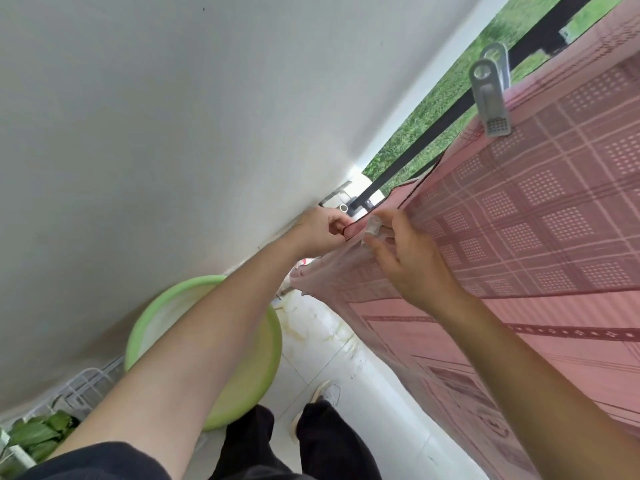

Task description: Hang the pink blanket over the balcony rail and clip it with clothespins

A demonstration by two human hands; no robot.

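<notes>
The pink blanket (519, 220) hangs over the black balcony rail (433, 129), with 1 grey clothespin (491, 95) already clamped on its top edge. The left hand (320, 233) pinches the blanket's corner edge near the white wall (173, 133). The right hand (412, 258) pinches a clear clothespin (372, 228) against the fabric just beside it. A green basin (207, 341) sits on the floor below.

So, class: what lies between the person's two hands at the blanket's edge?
In the head view, a bunched fold of the pink blanket and a pale clothespin lie between the left hand and the right hand.
</notes>
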